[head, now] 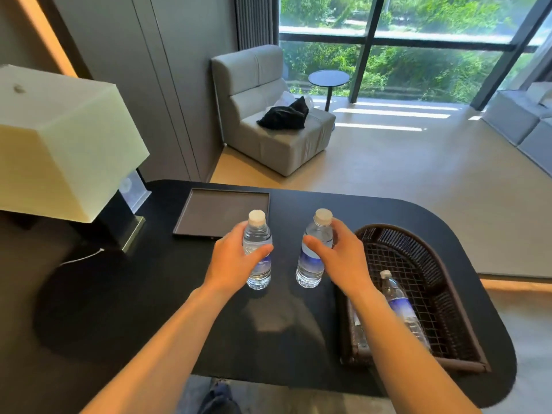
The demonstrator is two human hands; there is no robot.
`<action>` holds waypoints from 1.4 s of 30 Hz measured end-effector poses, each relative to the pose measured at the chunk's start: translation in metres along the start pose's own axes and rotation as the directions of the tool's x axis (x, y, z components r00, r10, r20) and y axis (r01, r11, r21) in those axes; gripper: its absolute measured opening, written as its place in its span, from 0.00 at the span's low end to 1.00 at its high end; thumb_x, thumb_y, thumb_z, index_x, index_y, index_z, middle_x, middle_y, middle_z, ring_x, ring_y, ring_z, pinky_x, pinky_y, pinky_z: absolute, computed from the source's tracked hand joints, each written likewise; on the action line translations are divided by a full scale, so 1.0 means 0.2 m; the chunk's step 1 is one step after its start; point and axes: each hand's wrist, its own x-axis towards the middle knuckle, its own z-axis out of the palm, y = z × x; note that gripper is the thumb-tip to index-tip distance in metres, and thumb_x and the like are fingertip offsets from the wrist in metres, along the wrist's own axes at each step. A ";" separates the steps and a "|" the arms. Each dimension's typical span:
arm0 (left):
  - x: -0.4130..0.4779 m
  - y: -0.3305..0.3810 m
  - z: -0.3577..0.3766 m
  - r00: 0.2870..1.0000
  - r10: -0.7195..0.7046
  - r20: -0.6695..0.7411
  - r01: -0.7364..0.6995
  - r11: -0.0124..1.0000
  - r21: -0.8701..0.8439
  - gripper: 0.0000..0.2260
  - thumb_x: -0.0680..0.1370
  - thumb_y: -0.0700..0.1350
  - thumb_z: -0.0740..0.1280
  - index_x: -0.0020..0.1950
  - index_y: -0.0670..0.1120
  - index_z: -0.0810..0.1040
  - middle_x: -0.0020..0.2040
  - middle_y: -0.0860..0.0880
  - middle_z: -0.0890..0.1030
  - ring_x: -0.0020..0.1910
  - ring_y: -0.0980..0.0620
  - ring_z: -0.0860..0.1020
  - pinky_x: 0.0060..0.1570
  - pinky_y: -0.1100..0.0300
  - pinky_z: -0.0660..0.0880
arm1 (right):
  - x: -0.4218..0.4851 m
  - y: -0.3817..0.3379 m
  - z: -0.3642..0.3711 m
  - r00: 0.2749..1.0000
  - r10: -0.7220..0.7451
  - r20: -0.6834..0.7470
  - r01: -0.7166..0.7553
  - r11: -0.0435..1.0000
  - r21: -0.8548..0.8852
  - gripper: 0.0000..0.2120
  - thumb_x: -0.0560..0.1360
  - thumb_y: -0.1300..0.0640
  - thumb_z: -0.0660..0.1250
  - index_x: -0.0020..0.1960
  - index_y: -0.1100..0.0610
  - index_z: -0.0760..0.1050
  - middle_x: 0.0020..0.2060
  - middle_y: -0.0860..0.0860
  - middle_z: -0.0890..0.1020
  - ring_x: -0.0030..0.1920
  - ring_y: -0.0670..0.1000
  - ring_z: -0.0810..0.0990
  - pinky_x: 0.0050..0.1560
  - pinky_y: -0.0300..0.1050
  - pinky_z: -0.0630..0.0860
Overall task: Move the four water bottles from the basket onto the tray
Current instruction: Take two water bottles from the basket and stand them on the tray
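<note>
Lying in the woven basket (424, 264) at four o'clock are two water bottles: one clear (398, 306), one half hidden (360, 330) behind the right forearm. Sitting bare at eleven o'clock is the dark tray (221, 212). Both hands are wrapping upright, white-capped, blue-labelled bottles above the table (134, 309): the left hand (236, 258) gripping one (257, 249), the right hand (340, 258) gripping another (313, 249).
</note>
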 end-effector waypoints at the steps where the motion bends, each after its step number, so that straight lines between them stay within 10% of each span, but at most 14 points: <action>1: 0.04 -0.04 -0.05 1.000 -0.009 -0.012 0.009 1.000 0.000 0.24 0.74 0.49 0.77 0.68 0.52 0.75 0.60 0.53 0.83 0.57 0.53 0.82 0.58 0.53 0.81 | 0.05 -0.02 0.06 1.000 -0.003 0.016 0.003 1.000 -0.004 0.23 0.76 0.47 0.74 0.68 0.53 0.75 0.61 0.50 0.83 0.58 0.50 0.82 0.61 0.50 0.80; 19: 1.24 -0.78 -0.69 0.995 -0.066 -0.072 0.069 0.997 0.043 0.25 0.73 0.47 0.78 0.67 0.48 0.74 0.60 0.50 0.80 0.57 0.56 0.77 0.57 0.58 0.76 | 1.11 -0.28 1.28 0.992 0.052 0.118 -0.054 0.999 0.008 0.25 0.76 0.50 0.75 0.70 0.53 0.72 0.63 0.52 0.82 0.60 0.53 0.80 0.62 0.51 0.78; 25: 1.57 -1.03 -0.71 0.994 -0.099 -0.046 0.100 0.994 0.034 0.26 0.73 0.47 0.79 0.68 0.48 0.74 0.63 0.48 0.81 0.62 0.50 0.79 0.63 0.49 0.78 | 1.38 -0.22 1.59 0.991 0.070 0.116 -0.069 0.998 -0.011 0.23 0.76 0.49 0.75 0.67 0.50 0.72 0.56 0.45 0.79 0.57 0.50 0.78 0.59 0.46 0.76; 42: 1.96 -1.36 -0.60 0.981 -0.098 -0.169 0.096 0.995 -0.017 0.26 0.72 0.45 0.79 0.68 0.47 0.75 0.61 0.48 0.81 0.58 0.56 0.77 0.56 0.64 0.73 | 1.76 -0.06 2.04 0.991 0.084 0.100 -0.080 0.996 -0.036 0.27 0.74 0.50 0.77 0.69 0.55 0.73 0.61 0.52 0.82 0.61 0.52 0.78 0.63 0.52 0.76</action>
